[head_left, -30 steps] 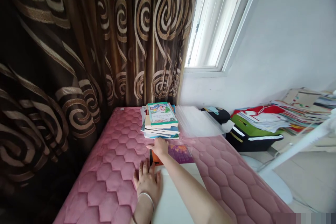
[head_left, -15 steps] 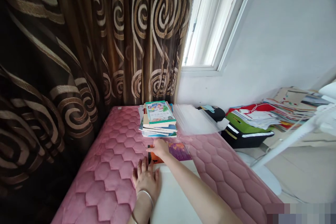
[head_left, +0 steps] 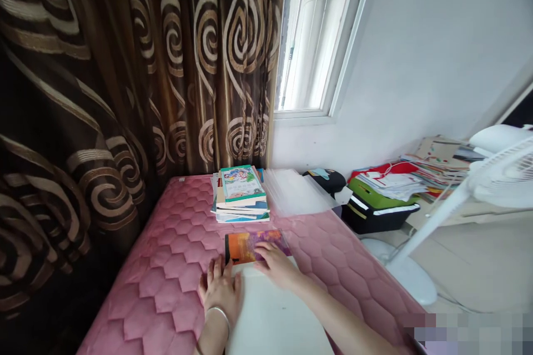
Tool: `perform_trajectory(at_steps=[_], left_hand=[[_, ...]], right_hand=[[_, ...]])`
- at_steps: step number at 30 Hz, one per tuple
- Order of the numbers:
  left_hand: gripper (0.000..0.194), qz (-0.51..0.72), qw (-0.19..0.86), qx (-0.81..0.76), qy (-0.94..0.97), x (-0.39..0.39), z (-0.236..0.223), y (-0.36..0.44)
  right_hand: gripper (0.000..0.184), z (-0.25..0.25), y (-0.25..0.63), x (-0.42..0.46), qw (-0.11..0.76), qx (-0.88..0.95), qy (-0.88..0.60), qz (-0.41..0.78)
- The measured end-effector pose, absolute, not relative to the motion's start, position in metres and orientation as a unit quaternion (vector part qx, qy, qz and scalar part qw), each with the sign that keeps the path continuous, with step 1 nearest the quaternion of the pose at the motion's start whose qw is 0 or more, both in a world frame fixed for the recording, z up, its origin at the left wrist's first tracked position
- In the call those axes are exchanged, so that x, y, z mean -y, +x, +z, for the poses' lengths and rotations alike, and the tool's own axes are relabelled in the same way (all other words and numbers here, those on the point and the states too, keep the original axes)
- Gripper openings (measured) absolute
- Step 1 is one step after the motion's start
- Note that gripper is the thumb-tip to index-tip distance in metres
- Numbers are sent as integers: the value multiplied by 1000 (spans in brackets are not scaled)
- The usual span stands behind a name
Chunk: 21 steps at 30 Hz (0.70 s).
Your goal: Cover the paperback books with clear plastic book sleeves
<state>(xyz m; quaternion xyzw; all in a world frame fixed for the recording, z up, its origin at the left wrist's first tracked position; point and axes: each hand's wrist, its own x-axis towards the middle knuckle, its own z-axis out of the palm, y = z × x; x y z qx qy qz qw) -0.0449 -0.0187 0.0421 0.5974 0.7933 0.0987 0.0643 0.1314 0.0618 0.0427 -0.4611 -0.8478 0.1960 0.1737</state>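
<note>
Resting flat, L hand (head_left: 220, 291) angles fwd, fingers (head_left: 215, 267) spread.

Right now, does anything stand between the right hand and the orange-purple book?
Nothing visible does: the right hand has its fingers over the book. The pale sheet is on the near side, and the left hand is off to the left.
</note>
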Motion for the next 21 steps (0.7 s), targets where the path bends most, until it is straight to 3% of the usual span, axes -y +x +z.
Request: perform_trajectory(at_steps=[6, 10, 15, 18, 21], left_hand=[[51, 59, 6, -786, 615, 9, 36, -34], [58, 32, 30, -703, 710, -12, 46, 12], [55, 62, 156, -636, 754, -32, 59, 74], [57, 68, 153, -652, 740, -34, 57, 84], [57, 67, 146, -645, 748, -34, 52, 82]], right_hand=[[53, 46, 210, -42, 105, 825, -527, 176], [47, 48, 206, -45, 106, 822, -544, 134], [33, 49, 201, -66, 127, 782, -596, 134], [22, 48, 208, -83, 142, 745, -640, 126], [27, 46, 211, -99, 146, 720, -667, 125]])
